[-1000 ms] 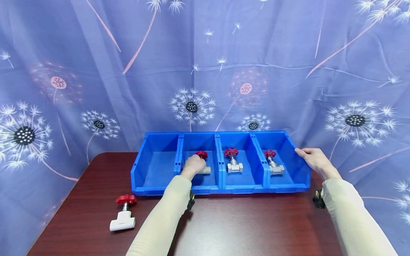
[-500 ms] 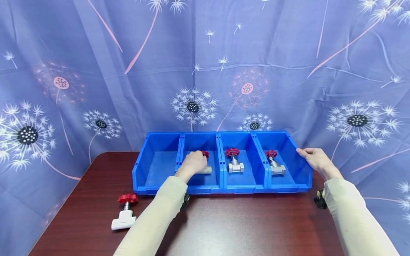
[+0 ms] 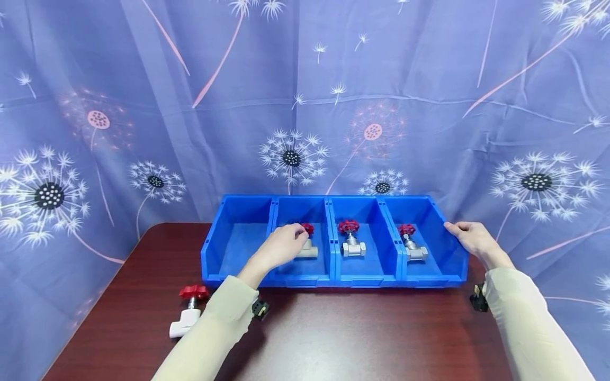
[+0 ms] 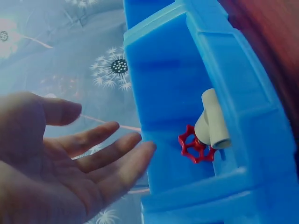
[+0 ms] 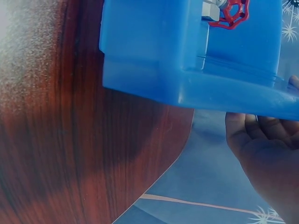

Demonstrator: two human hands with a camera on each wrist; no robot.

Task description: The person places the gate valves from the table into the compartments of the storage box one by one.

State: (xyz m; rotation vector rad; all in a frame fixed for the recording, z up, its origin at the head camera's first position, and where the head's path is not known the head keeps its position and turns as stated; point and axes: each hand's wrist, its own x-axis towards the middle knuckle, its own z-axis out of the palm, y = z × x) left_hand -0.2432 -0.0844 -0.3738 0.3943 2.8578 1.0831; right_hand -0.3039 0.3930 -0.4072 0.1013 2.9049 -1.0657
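My left hand [image 3: 281, 244] hovers over the second compartment from the left of the blue parts bin [image 3: 300, 282]. In the left wrist view its fingers are relaxed and hold nothing. Beneath it, a beige plastic valve with a red handwheel [image 4: 212, 123] lies in that compartment, apart from the fingers. At the bin's right end, my right hand [image 3: 473, 241] grips the side wall, thumb and fingers on either side of it. A metal valve with a red wheel [image 3: 353, 247] lies in the third compartment, and another metal valve [image 3: 415, 252] in the fourth.
A white plastic valve with a red handle [image 3: 186, 321] stands on the dark wooden table [image 3: 362, 328], left of the bin and partly behind my left sleeve. A floral curtain [image 3: 214, 132] hangs right behind the bin.
My left hand has let go of the beige valve and drawn up and back, uncovering more of it. The left forearm now covers part of the white valve. My right hand keeps its grip.
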